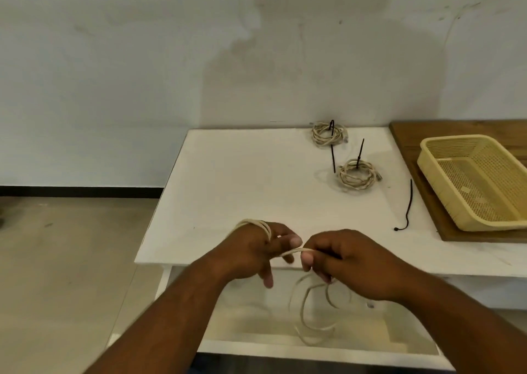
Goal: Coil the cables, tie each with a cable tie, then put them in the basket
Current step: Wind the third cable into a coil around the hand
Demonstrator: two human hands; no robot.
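**Head view: both hands wind a cream cable, well short of the basket**

Both forearms reach forward over the near edge of the white worktop, to the left of the basket and much closer to the person. The left hand is held back upward, its fingers spread and pointing down. Several turns of the cream cable lie round it across the knuckles, and its thumb presses a strand, so its grip is on the cable. The right hand faces it, knuckles up and fingers curled. Its grip pinches the same strand between thumb and forefinger. The short run between the two hands is taut. Below the right hand the rest of the cable hangs in loose loops under the worktop's edge.

Left of the basket, towards the wall, lie the far coil and the near coil. Each has a black tie sticking upward. A loose cable tie lies flat between the near coil and the basket. The basket sits on a wooden board.
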